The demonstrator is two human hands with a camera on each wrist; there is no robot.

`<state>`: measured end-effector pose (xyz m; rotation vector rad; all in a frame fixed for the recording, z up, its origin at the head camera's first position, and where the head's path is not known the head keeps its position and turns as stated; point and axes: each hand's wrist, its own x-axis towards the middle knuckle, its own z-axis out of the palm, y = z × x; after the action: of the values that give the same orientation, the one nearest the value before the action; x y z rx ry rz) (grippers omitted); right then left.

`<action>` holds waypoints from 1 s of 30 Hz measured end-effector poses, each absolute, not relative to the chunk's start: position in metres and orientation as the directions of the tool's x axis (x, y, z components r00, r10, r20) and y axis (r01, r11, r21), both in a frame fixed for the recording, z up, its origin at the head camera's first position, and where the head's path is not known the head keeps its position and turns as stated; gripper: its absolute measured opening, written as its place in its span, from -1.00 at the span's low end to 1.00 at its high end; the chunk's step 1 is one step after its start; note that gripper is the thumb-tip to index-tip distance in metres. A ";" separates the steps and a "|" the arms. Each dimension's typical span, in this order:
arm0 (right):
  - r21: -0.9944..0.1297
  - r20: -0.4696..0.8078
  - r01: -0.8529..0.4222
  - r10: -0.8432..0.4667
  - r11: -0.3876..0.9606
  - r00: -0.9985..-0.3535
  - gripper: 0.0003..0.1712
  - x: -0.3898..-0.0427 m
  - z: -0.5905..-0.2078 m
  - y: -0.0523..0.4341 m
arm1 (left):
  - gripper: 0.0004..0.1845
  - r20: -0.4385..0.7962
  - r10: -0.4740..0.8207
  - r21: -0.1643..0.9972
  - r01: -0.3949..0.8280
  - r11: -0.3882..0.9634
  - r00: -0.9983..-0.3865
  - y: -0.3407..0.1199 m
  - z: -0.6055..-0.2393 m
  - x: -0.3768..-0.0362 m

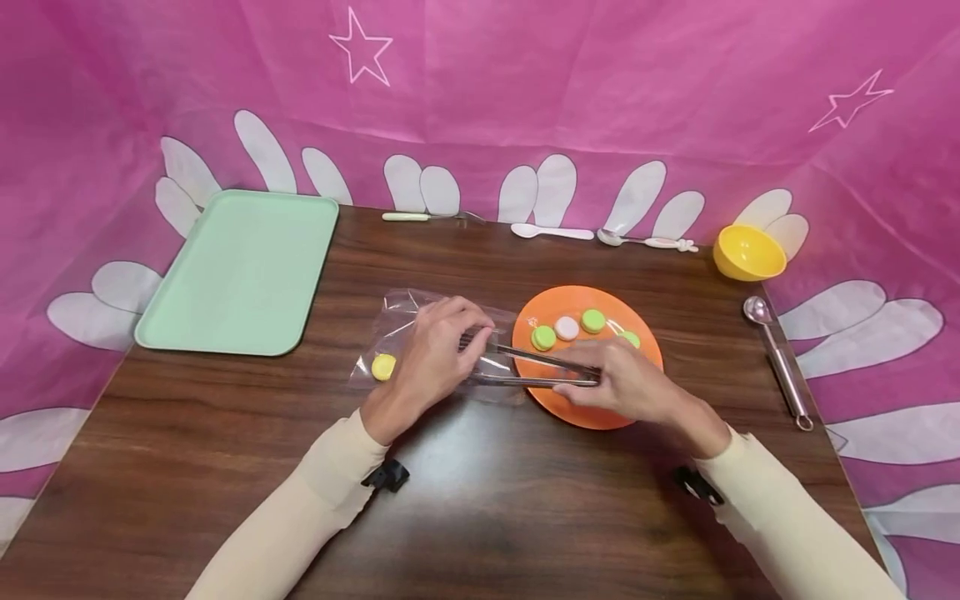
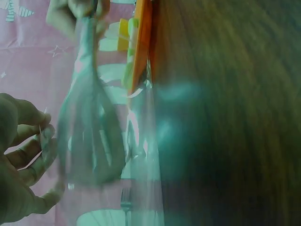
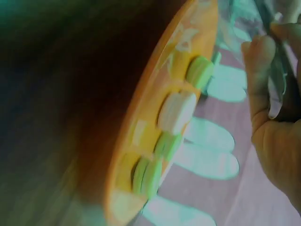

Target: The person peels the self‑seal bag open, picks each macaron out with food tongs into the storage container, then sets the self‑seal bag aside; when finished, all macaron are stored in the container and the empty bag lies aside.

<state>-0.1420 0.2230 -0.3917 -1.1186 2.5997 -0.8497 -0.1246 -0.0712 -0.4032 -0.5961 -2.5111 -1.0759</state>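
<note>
My left hand [image 1: 441, 342] pinches the edge of a clear plastic bag [image 1: 396, 315] between its thumb and fingers. A yellow macaron [image 1: 383, 367] shows through the bag, left of that hand. In my right hand [image 1: 630, 379] I grip metal tongs [image 1: 528, 381], held low over the orange plate [image 1: 585, 415] and pointing left to the bag. The slotted tong head [image 2: 91, 127] is close to the left fingers in the left wrist view, with no macaron visible in it. On the plate sit several green macarons [image 1: 592, 321] and a pale pink one [image 1: 566, 327].
A mint-green tray [image 1: 243, 271] lies at the back left. Along the back edge are a fork [image 1: 408, 217], a white spoon [image 1: 551, 232] and a spoon with a decorated handle [image 1: 660, 242]. A yellow bowl [image 1: 750, 254] and a metal scoop [image 1: 780, 362] are at the right.
</note>
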 end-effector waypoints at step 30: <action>-0.630 0.069 -0.664 -0.822 0.403 -0.565 -0.90 -0.169 -0.423 0.142 | -0.93 0.472 0.262 0.563 0.516 0.645 -0.842 -0.062 -0.408 -0.119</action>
<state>-0.1686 0.1423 -0.4226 -1.3062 2.4091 -0.9065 -0.1188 -0.0624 -0.4078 -0.6188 -2.5182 -1.0190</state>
